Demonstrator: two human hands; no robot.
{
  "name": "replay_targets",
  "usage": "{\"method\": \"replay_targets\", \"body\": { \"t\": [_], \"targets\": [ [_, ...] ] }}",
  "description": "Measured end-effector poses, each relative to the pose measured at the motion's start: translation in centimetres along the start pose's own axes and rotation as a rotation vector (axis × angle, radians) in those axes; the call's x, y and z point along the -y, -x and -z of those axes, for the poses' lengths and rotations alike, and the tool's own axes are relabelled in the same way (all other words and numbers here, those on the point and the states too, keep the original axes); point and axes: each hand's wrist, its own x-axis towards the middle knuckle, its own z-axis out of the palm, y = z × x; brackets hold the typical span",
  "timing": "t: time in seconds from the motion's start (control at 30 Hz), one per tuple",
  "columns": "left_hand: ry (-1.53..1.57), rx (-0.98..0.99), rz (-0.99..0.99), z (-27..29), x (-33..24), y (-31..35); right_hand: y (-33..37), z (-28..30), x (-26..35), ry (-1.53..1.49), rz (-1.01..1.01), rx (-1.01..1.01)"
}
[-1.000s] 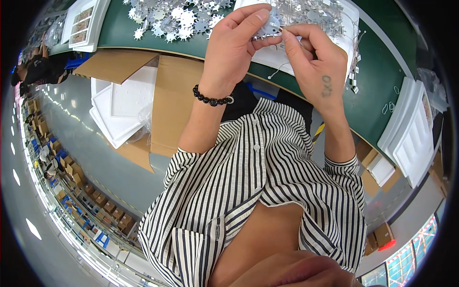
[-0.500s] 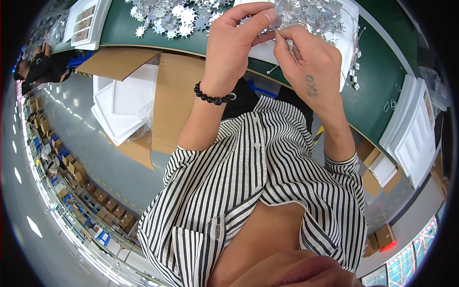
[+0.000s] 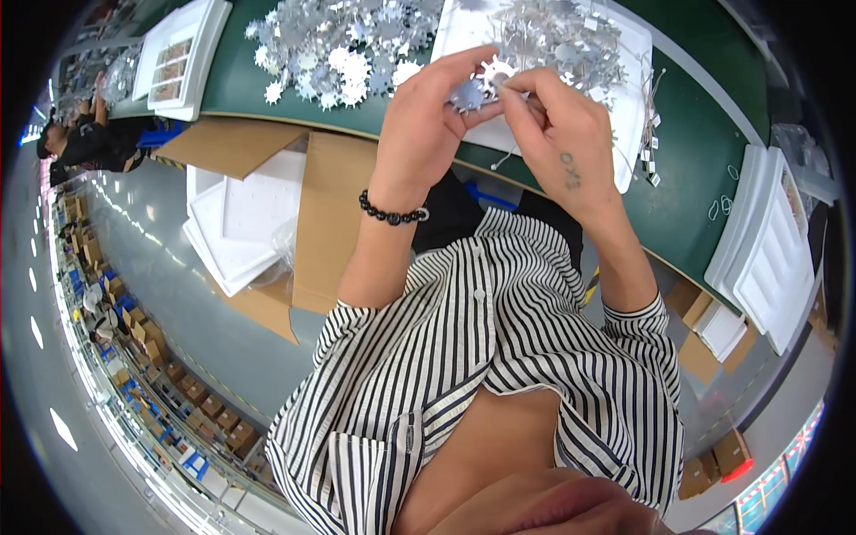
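Over the near edge of the green table, my left hand (image 3: 426, 120) is closed around a shiny silver snowflake-shaped piece (image 3: 496, 71), with more silver showing between its fingers. My right hand (image 3: 563, 134) pinches with thumb and forefinger at the lower right edge of that piece, close to my left fingertips. A thin cord end (image 3: 508, 162) dangles below the hands; where it starts is hidden. Beyond my hands, a white tray (image 3: 631, 107) holds a heap of similar silver pieces (image 3: 562, 40). Another pile of them (image 3: 343, 45) lies on the table to the left.
White cords with small tags (image 3: 654, 134) hang over the tray's right edge. Stacked white trays (image 3: 767, 250) stand at the right, and more (image 3: 185, 67) at far left. An open cardboard box (image 3: 334, 223) with white foam sheets sits below the table (image 3: 695, 209). A person (image 3: 100, 134) works farther left.
Both hands have come lower in the picture, and the view has shifted slightly. The silver piece now faces up between my fingers, more visible than before.
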Motion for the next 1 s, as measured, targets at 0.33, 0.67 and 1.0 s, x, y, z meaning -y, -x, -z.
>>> {"method": "replay_targets", "body": {
  "t": [0.33, 0.67, 1.0],
  "targets": [
    [-0.039, -0.046, 0.112, 0.6, -0.5, 0.3, -0.7, 0.4, 0.9, -0.227, -0.095, 0.054],
    [0.025, -0.039, 0.094, 1.7, -0.8, 0.8, -2.8, 1.2, 0.1, -0.174, -0.021, 0.203],
    [0.02, -0.382, -0.016, 2.5, -0.5, 1.4, -12.6, 2.1, -7.1, 0.432, 0.674, 0.285]
  ]
}}
